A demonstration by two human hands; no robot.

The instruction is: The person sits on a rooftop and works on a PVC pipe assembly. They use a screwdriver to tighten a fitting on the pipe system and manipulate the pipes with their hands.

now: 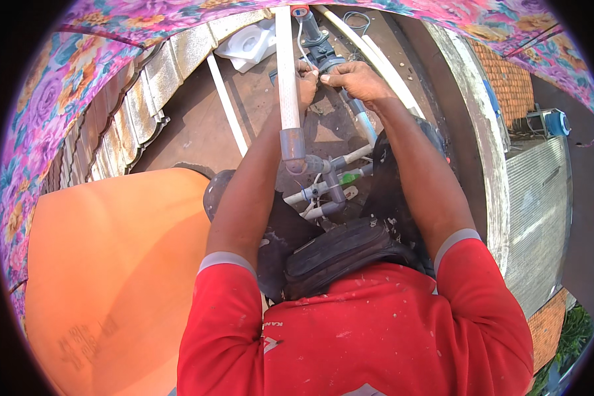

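Both my arms reach forward to a grey-blue water pump (320, 49) on the brown floor. Partly behind an upright white pipe (286, 72), my left hand (306, 89) is closed, with a thin white cable (301, 39) pinched at its fingertips. The cable runs down from beside the pump. Close to that cable's end, my right hand (362, 80) has thumb and forefinger pressed together; whatever they hold is too small to make out. Between my knees lie grey and white pipe joints (317, 165) and a green valve handle (348, 178).
A large orange tank (119, 244) fills the left side, with rusty corrugated sheets (138, 99) beyond it. White moulded foam (247, 45) lies near the pump. A floral canopy (39, 132) hangs around the top. A weathered wall edge (485, 158) runs along the right.
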